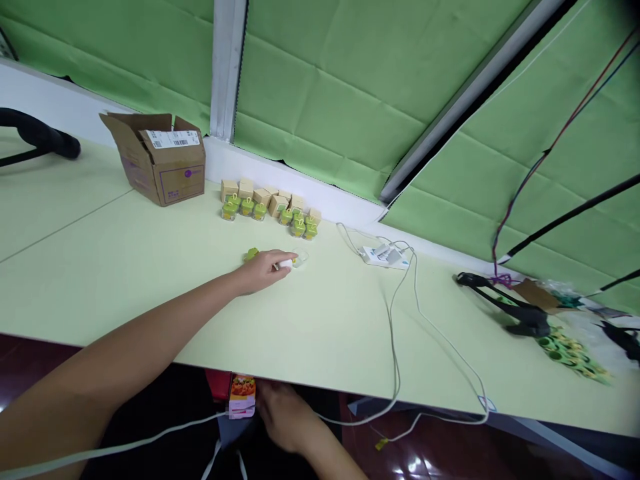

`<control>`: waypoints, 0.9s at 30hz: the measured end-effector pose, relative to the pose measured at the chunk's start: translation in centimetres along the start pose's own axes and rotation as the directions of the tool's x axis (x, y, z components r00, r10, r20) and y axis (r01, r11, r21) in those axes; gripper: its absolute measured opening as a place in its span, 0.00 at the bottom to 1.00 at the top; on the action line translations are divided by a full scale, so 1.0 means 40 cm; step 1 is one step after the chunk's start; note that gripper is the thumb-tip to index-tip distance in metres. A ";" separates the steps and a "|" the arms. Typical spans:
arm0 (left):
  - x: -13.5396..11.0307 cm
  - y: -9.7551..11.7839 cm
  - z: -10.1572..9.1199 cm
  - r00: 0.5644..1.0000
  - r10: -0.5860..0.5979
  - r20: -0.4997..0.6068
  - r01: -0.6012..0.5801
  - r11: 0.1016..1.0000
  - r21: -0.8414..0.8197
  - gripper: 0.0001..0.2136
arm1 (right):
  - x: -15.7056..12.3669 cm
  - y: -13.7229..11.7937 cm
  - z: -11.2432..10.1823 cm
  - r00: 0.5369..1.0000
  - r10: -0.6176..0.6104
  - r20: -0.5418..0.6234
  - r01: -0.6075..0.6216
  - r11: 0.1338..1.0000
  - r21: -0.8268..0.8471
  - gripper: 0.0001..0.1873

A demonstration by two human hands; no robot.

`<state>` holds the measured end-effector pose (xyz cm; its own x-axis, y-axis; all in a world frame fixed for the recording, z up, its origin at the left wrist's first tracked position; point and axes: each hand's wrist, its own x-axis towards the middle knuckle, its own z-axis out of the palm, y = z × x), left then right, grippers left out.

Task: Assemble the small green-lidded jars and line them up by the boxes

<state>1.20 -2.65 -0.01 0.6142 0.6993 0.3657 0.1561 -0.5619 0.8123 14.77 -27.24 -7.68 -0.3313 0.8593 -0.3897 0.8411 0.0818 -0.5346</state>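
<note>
My left hand (263, 272) reaches over the table with its thumb and fingers pinched on a small white piece (285, 264), whose kind I cannot make out. Just past the fingertips a small clear jar (301, 258) lies on the tabletop. A green lid (251, 254) shows partly behind my left hand. Below the table's front edge is my right hand (283, 415), near my lap. Beside it is a rectangular item (243, 395) with a bright orange food picture. My right fingers are mostly hidden, so their grip is unclear.
Several green-lidded jars (299, 227) stand before small kraft boxes (262, 196) near the wall. An open cardboard box (180, 175) is at the left. A power strip (385, 257) trails white cables across the table. Black stands (525, 317) and green-yellow pieces (570, 353) lie right.
</note>
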 end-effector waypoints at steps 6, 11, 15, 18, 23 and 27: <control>-0.006 -0.004 0.007 0.986 -0.085 0.144 0.077 0.995 0.059 0.27 | 0.207 0.139 0.108 0.993 0.063 0.102 -0.070 0.996 0.063 0.27; -0.004 -0.012 0.010 0.974 -0.122 0.191 0.114 0.992 0.053 0.27 | 0.248 0.151 0.153 0.995 0.023 0.098 -0.032 0.995 0.095 0.29; -0.002 -0.019 0.014 0.971 -0.137 0.195 0.133 0.991 0.033 0.27 | 0.247 0.155 0.159 0.996 0.019 0.092 -0.032 0.990 0.140 0.28; -0.001 -0.023 0.017 0.970 -0.145 0.194 0.143 0.989 0.025 0.26 | 0.244 0.160 0.157 0.998 0.006 0.067 -0.016 0.988 0.156 0.28; -0.001 -0.019 0.018 0.971 -0.158 0.181 0.159 0.987 0.005 0.27 | 0.230 0.173 0.147 0.996 0.052 0.078 -0.064 0.985 0.161 0.26; -0.003 -0.007 0.015 0.962 -0.202 0.181 0.207 0.978 -0.009 0.28 | 0.218 0.172 0.127 0.991 0.081 0.107 -0.098 0.981 0.166 0.24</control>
<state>1.54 -2.83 -0.56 0.6995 0.7067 0.1055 0.2731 -0.4009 0.8744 15.49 -21.73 -18.55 -0.3056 0.8041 -0.5100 0.7870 -0.0882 -0.6106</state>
